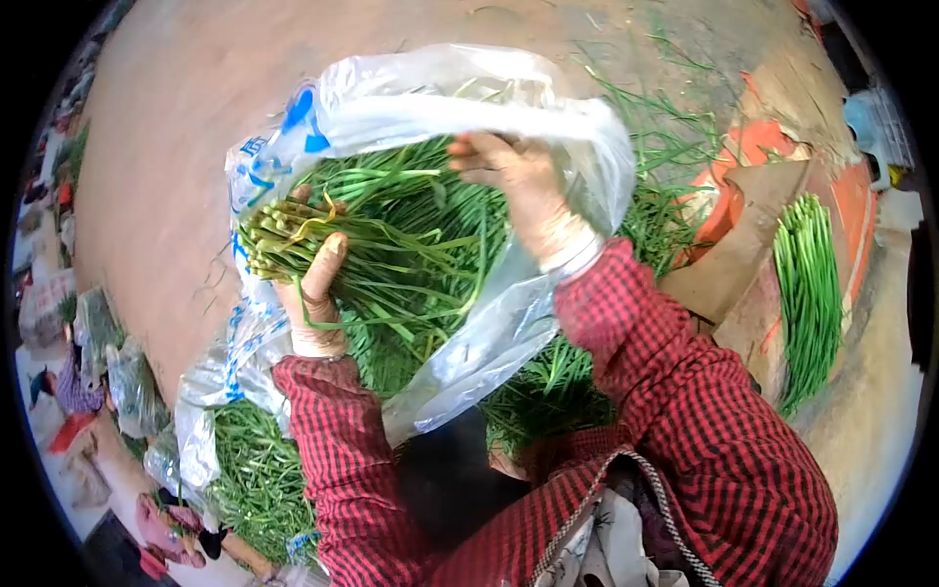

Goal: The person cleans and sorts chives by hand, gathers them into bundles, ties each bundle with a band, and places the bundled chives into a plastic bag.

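My left hand is closed round a bunch of long green stalks, thumb on top. Their pale cut ends point left, and thin yellowish strands lie across them. The bunch is over the mouth of a large clear plastic bag with blue print, which holds more long greens. Inside the bag's far right rim is my right hand, its fingers apart and pointing left above the greens. It appears to hold nothing, and its wrist is close to the bag's plastic.
A neat bundle of green stalks lies at the right beside flattened cardboard and orange sheeting. Loose greens lie at the lower left and around the bag. Other people and filled plastic bags are along the left edge.
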Available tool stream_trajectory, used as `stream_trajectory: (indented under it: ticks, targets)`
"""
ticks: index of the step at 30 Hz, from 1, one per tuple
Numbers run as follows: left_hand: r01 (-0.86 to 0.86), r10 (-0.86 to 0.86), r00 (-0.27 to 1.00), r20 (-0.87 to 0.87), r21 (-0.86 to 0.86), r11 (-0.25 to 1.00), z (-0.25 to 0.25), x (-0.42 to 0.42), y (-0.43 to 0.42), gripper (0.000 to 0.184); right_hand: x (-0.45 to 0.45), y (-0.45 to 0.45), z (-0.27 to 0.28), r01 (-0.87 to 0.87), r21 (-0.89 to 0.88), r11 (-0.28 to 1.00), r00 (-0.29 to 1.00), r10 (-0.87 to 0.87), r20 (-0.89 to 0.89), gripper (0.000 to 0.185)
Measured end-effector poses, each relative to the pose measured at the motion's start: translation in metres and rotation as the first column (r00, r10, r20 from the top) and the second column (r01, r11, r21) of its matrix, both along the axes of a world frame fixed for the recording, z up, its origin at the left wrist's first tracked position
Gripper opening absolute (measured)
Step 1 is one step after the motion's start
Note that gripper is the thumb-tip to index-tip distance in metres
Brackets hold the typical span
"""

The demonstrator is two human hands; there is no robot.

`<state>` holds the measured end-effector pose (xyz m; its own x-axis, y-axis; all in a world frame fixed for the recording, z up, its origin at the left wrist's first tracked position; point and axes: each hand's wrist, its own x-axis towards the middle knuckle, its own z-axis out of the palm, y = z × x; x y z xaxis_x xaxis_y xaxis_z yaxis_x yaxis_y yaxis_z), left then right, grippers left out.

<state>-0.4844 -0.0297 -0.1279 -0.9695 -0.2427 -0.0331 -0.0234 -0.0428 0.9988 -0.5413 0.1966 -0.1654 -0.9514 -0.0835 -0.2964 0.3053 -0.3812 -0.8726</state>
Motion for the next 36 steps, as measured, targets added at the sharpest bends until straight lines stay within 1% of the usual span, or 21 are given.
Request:
stream_trajectory:
  ticks: [3, 5, 6, 7, 11, 13, 17, 19, 21, 23, 24, 25, 26, 27, 29, 30, 31, 32, 33, 35, 36]
  targets:
    - [0.031, -0.032, 0.999, -0.013, -0.086, 0.996, -0.004, 0.011, -0.006, 0.074, -0.003, 0.000, -0.024, -0.146, 0.070, 0.987, 0.979, 0.134, 0.157, 0.029]
    - [0.071, -0.065, 0.996, 0.054, -0.118, 0.990, 0.005, 0.017, 0.002, 0.074, -0.003, -0.013, -0.032, -0.243, 0.404, 0.882, 0.952, 0.297, -0.076, 0.034]
    - [0.090, -0.082, 0.994, 0.068, -0.112, 0.990, 0.006, 0.019, 0.006, 0.073, -0.003, -0.022, -0.031, -0.150, 0.610, 0.778, 0.905, 0.357, -0.233, 0.039]
    - [0.108, -0.100, 0.992, 0.080, -0.106, 0.988, 0.008, 0.020, 0.008, 0.072, -0.008, -0.023, -0.021, -0.326, 0.866, 0.379, 0.861, 0.498, 0.106, 0.045]
    - [0.162, -0.160, 0.987, 0.028, -0.094, 0.982, 0.000, 0.020, 0.008, 0.067, -0.011, -0.028, -0.041, -0.290, 0.906, 0.310, 0.756, 0.655, 0.018, 0.041]
    - [0.158, -0.157, 0.987, 0.022, -0.093, 0.983, 0.001, 0.022, 0.013, 0.067, -0.009, -0.026, -0.024, -0.215, 0.889, 0.404, 0.744, 0.657, -0.118, 0.034]
    - [0.212, -0.218, 0.976, -0.028, -0.151, 0.966, 0.005, 0.020, 0.021, 0.063, 0.005, -0.030, 0.046, -0.148, 0.967, 0.206, 0.546, 0.832, -0.094, 0.024]
    - [0.242, -0.246, 0.969, -0.016, -0.131, 0.961, 0.006, 0.021, 0.017, 0.060, 0.004, -0.030, 0.052, -0.105, 0.963, 0.248, 0.537, 0.829, -0.156, 0.024]
    - [0.319, -0.308, 0.948, 0.084, -0.185, 0.930, 0.010, 0.021, 0.011, 0.058, -0.007, -0.030, 0.044, -0.196, 0.783, 0.590, 0.623, 0.691, -0.365, 0.028]
    - [0.305, -0.301, 0.952, 0.057, -0.236, 0.923, 0.007, 0.027, 0.010, 0.057, -0.020, -0.016, 0.066, -0.270, 0.499, 0.823, 0.697, 0.525, -0.488, 0.051]
    - [0.322, -0.316, 0.946, 0.068, -0.263, 0.909, 0.012, 0.033, 0.009, 0.059, -0.039, -0.003, 0.065, -0.060, 0.663, 0.746, 0.698, 0.506, -0.506, 0.048]
    - [0.342, -0.334, 0.939, 0.078, -0.291, 0.894, 0.020, 0.040, 0.007, 0.061, -0.056, 0.014, 0.075, -0.009, 0.695, 0.719, 0.807, 0.415, -0.420, 0.053]
    - [0.328, -0.343, 0.939, 0.023, -0.362, 0.872, 0.023, 0.048, 0.004, 0.062, -0.091, 0.041, 0.064, -0.086, 0.637, 0.766, 0.777, 0.452, -0.439, 0.053]
    - [0.316, -0.316, 0.948, 0.038, -0.219, 0.923, 0.038, 0.063, 0.003, 0.061, -0.097, 0.064, 0.068, -0.081, 0.620, 0.780, 0.909, 0.313, -0.275, 0.051]
    - [0.229, -0.260, 0.961, -0.088, -0.268, 0.936, 0.057, 0.087, -0.018, 0.068, -0.108, 0.105, 0.062, -0.087, 0.592, 0.801, 0.995, 0.093, 0.021, 0.044]
    - [0.130, -0.158, 0.981, -0.116, -0.223, 0.966, 0.062, 0.100, -0.030, 0.073, -0.102, 0.123, 0.069, -0.343, 0.676, 0.652, 0.931, 0.332, 0.153, 0.043]
    - [0.057, -0.065, 0.982, -0.180, -0.050, 0.997, 0.063, 0.107, -0.050, 0.076, -0.094, 0.125, 0.073, -0.345, 0.677, 0.650, 0.929, 0.340, 0.147, 0.043]
    - [-0.005, 0.034, 0.970, -0.241, 0.122, 0.993, 0.065, 0.114, -0.070, 0.079, -0.084, 0.124, 0.074, -0.477, 0.700, 0.532, 0.834, 0.526, 0.169, 0.045]
    - [-0.054, 0.072, 0.957, -0.280, 0.072, 0.996, 0.085, 0.119, -0.068, 0.080, -0.071, 0.122, 0.078, -0.577, 0.719, 0.388, 0.703, 0.685, 0.194, 0.048]
    - [-0.013, 0.042, 0.924, -0.381, 0.078, 0.997, 0.117, 0.127, -0.074, 0.078, -0.007, 0.077, 0.113, -0.352, 0.795, 0.493, 0.637, 0.749, -0.182, 0.060]
    - [-0.028, 0.092, 0.926, -0.366, 0.175, 0.984, 0.131, 0.129, -0.061, 0.074, 0.027, 0.052, 0.126, -0.273, 0.785, 0.556, 0.594, 0.739, -0.317, 0.082]
